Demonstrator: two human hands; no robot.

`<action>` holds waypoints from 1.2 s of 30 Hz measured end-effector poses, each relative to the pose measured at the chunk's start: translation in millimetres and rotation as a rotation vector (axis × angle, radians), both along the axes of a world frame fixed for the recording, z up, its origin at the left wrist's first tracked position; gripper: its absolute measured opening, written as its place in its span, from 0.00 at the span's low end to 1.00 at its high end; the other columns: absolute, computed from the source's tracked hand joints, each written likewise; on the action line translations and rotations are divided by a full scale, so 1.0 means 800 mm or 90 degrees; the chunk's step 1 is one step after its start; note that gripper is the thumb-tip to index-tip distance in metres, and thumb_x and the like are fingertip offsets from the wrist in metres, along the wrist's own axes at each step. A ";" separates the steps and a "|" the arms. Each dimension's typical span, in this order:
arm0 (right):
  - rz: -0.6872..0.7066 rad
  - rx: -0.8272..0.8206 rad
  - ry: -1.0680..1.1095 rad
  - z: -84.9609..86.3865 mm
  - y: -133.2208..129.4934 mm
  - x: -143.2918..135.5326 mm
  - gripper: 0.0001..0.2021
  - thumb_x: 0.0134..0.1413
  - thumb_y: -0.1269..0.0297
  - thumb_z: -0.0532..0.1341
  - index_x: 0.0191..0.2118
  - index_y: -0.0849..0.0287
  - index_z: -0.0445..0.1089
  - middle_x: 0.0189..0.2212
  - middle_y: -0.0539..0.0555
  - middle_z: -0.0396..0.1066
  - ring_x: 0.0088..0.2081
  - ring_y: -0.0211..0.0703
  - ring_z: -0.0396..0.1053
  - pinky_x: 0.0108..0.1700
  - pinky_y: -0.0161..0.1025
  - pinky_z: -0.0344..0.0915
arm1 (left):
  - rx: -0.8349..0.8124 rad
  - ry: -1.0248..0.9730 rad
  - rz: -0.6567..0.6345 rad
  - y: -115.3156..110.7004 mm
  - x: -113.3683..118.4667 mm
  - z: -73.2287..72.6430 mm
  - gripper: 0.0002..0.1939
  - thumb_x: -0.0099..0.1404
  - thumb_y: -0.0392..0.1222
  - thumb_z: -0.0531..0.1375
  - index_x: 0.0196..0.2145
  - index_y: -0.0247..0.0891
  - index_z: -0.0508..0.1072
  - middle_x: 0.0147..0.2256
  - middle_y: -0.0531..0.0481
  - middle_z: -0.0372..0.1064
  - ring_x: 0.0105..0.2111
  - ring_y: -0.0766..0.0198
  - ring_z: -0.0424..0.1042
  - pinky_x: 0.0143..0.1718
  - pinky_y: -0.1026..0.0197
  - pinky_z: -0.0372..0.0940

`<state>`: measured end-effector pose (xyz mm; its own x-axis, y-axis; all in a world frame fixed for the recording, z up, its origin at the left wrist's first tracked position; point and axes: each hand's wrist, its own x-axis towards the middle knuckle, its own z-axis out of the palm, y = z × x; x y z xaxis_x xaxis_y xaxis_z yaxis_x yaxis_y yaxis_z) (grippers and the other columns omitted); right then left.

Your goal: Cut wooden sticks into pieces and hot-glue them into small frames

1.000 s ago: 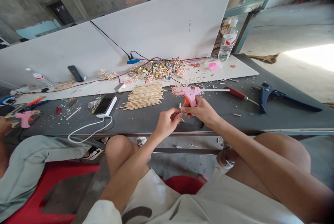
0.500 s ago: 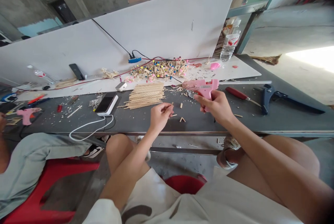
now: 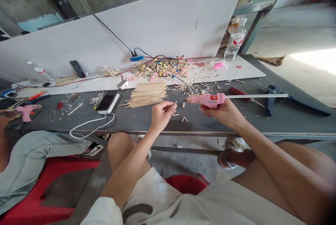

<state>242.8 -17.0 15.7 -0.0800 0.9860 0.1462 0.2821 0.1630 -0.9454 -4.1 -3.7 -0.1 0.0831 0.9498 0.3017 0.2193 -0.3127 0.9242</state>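
Note:
In my right hand (image 3: 222, 111) is a pink hot glue gun (image 3: 206, 99), its nozzle pointing left and a long white glue stick (image 3: 258, 96) sticking out of its back. My left hand (image 3: 163, 113) pinches a short piece of wooden stick (image 3: 175, 103) between thumb and fingertips, a little left of the nozzle. Below and between the hands, a short wooden piece (image 3: 183, 105) and two pieces joined in a V (image 3: 184, 119) lie on the dark table (image 3: 131, 121). A stack of long thin wooden sticks (image 3: 147, 93) lies behind my left hand.
Behind the sticks is a heap of small stick pieces with coloured balls (image 3: 162, 68). A phone on a white power bank (image 3: 108, 102) lies left; a red-handled tool (image 3: 240, 93) and dark-blue cutters (image 3: 271, 100) lie right. A water bottle (image 3: 235, 41) stands back right. Another person's leg (image 3: 44, 151) is at left.
My right hand has turned the glue gun level and lowered it slightly, so the glue stick shows lengthwise. My left hand keeps its pinch almost in place.

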 end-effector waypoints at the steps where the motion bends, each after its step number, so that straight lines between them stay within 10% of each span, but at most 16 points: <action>1: 0.010 0.008 -0.011 0.000 -0.002 0.000 0.09 0.44 0.60 0.70 0.30 0.59 0.75 0.24 0.51 0.73 0.25 0.39 0.66 0.26 0.36 0.64 | 0.000 0.004 -0.004 0.000 0.000 0.000 0.14 0.62 0.51 0.64 0.34 0.36 0.78 0.24 0.50 0.73 0.22 0.67 0.72 0.24 0.67 0.65; 7: 0.038 0.028 0.004 0.006 -0.008 -0.003 0.12 0.47 0.55 0.70 0.35 0.58 0.78 0.27 0.53 0.75 0.31 0.46 0.72 0.30 0.39 0.68 | -0.007 0.012 -0.030 -0.002 0.001 -0.003 0.15 0.63 0.52 0.64 0.34 0.35 0.78 0.24 0.50 0.73 0.23 0.66 0.72 0.25 0.66 0.66; 14: 0.131 0.078 -0.011 0.015 -0.011 -0.007 0.15 0.52 0.58 0.66 0.47 0.52 0.79 0.49 0.52 0.77 0.55 0.55 0.71 0.59 0.49 0.66 | 0.000 0.012 -0.085 -0.009 0.001 0.003 0.14 0.63 0.50 0.64 0.34 0.34 0.78 0.25 0.49 0.74 0.24 0.66 0.73 0.26 0.66 0.67; 36: 0.099 0.068 -0.065 0.012 -0.008 -0.007 0.18 0.49 0.70 0.61 0.46 0.53 0.79 0.49 0.49 0.77 0.53 0.54 0.73 0.56 0.47 0.69 | -0.006 -0.003 -0.111 -0.012 0.001 0.004 0.12 0.63 0.48 0.65 0.33 0.34 0.78 0.25 0.49 0.74 0.25 0.65 0.74 0.28 0.65 0.68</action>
